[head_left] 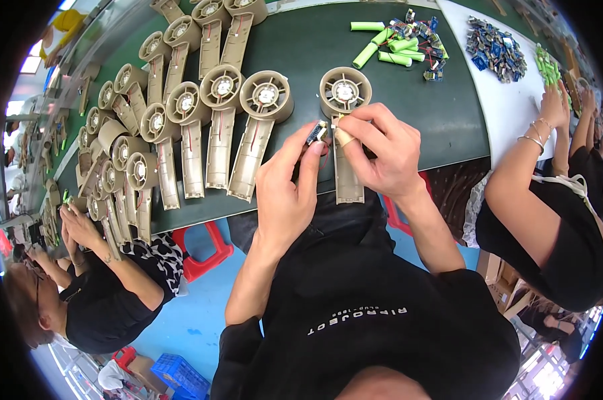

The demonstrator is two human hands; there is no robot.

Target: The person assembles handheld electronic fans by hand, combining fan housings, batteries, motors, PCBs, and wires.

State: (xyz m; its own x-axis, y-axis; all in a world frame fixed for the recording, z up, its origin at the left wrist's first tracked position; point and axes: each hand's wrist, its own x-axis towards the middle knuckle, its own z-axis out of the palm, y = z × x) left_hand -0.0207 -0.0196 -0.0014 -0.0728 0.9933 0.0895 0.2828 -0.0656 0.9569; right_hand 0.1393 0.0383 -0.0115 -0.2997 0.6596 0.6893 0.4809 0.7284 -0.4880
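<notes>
My left hand (291, 177) pinches a small blue-and-black circuit board (317, 133) between thumb and fingertips. Close beside it, my right hand (385, 150) is closed in a pinch near a tiny pale part. What its fingertips hold is too small to make out. A yellowish cover sits on one of its fingertips. Both hands are over a beige handheld-fan housing half (345, 92), whose round fan head points away from me. Its open handle (349, 180) reaches toward the table's near edge, partly hidden by my right hand.
Rows of similar fan housings (267, 97) cover the left of the dark green table (315, 40). Green battery cells with boards (401, 47) lie at the back right. Farther right, a white surface (471, 20) bears a pile of circuit boards (496, 50). Co-workers sit on both sides.
</notes>
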